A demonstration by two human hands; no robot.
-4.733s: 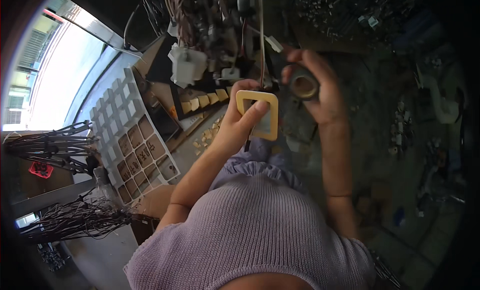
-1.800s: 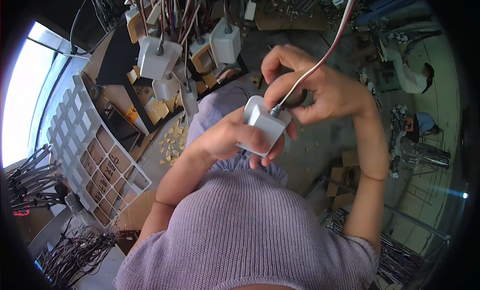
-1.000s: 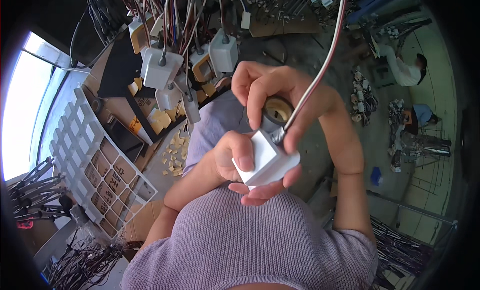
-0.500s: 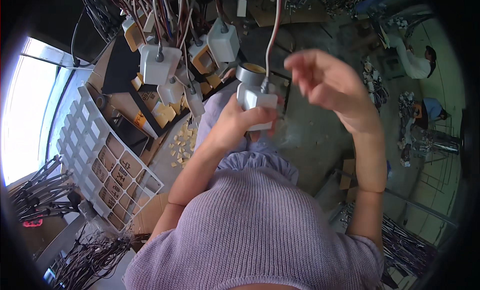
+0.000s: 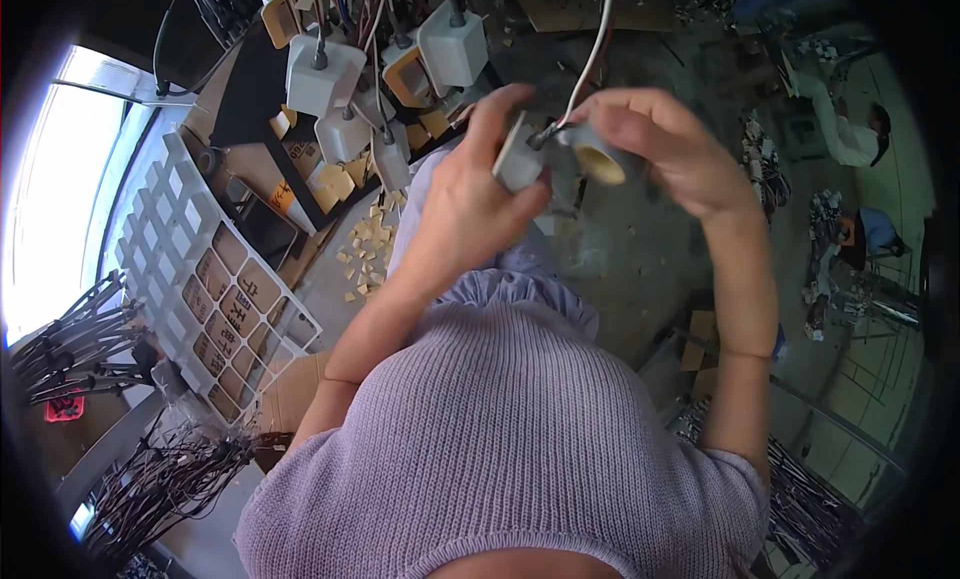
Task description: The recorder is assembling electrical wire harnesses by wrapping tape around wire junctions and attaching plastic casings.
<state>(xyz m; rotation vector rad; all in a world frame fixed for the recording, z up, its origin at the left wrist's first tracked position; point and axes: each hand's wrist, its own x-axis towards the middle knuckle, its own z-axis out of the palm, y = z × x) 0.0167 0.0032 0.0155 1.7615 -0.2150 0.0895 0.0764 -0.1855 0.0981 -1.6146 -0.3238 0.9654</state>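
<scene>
My left hand is closed around a small white plastic box, tilted in front of my lap. From the box a thin white-and-dark cable runs up past the top edge, through a grey cable fitting. A roll of silver-grey tape with a yellowish core is gripped by my right hand, close beside the fitting. The fingers of my right hand are somewhat blurred, and their far tips are hidden behind the roll.
Several white boxes hang from cables at the upper left. Small yellowish pieces lie scattered below them. A white grid rack leans at the left, near black cable bundles. Two people are at the far right.
My right hand has come left and down from the air and taken hold of the tape roll, which has moved right. My left hand has tilted the white box and shifted slightly up.
</scene>
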